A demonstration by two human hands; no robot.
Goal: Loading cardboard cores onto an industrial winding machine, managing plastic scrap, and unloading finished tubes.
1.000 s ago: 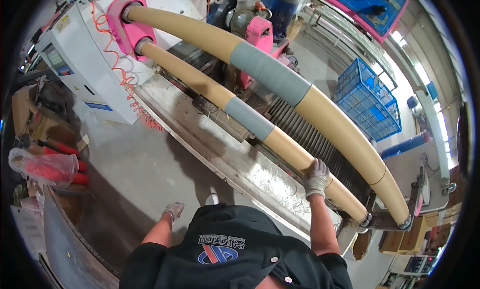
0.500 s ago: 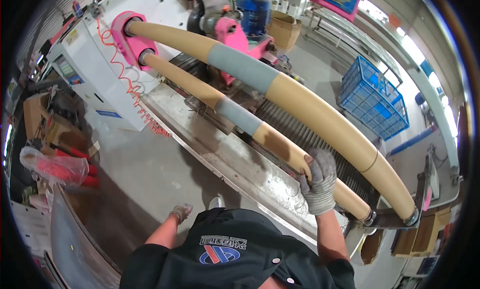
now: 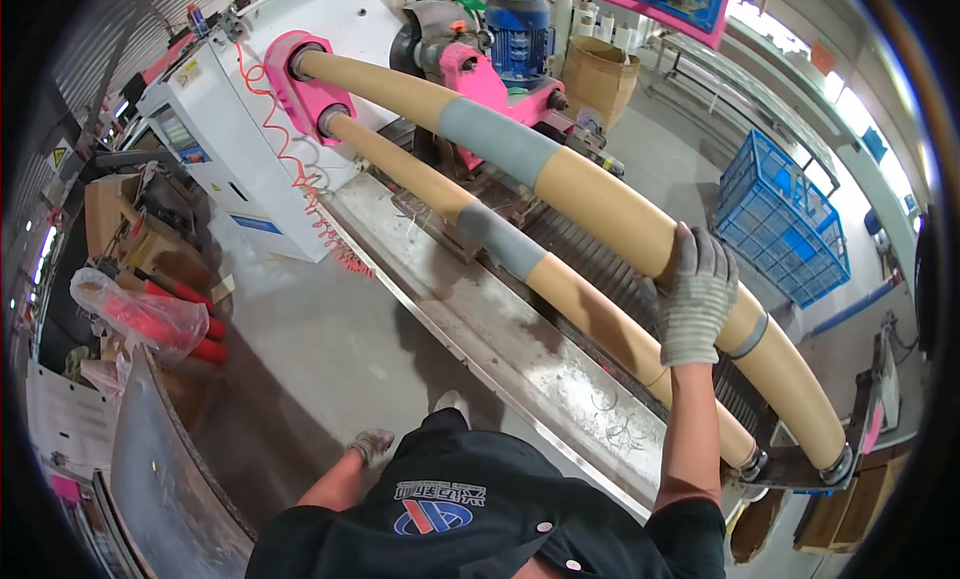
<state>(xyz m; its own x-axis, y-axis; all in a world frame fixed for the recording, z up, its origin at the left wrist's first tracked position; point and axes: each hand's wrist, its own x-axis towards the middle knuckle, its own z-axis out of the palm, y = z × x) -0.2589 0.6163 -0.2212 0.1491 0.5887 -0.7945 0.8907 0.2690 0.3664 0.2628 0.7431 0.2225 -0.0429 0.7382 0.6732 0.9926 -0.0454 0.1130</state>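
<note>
Tan cardboard tubes, two, long, side by side on a winding machine. Upper tube point(image 3: 610, 204) and lower tube point(image 3: 590, 304) both socketed at the far end in pink holders point(image 3: 300, 84) on a white cabinet point(image 3: 250, 179), near ends carried on a dark bracket point(image 3: 790, 469); so held level and clear of the bed, ready to turn. Grey band point(image 3: 495, 144) wrapped round upper tube, matching grey band point(image 3: 500, 241) on lower tube, a little nearer.

Right hand point(image 3: 697, 297), in grey knit glove, laid over the near part of upper tube from the side; fingers together and curled over the top of it, thumb below, a steadying hold rather than a lift, to judge by the raised forearm. Narrow grey ring point(image 3: 750, 334) round the same tube just beyond the glove.

Left hand point(image 3: 372, 445), also gloved, hanging low beside the body above the concrete floor point(image 3: 330, 349), well apart from the machine; fingers loosely bent, holding nothing visible.

Steel bed plate point(image 3: 520, 349) running under the tubes, scuffed. Orange coiled hose point(image 3: 290, 169) hanging down the cabinet face. Blue motor point(image 3: 520, 29) behind the holders. Blue plastic crate point(image 3: 780, 219) on the floor beyond. Clear bag of red items point(image 3: 150, 319) to the left, near cardboard boxes point(image 3: 130, 219).
</note>
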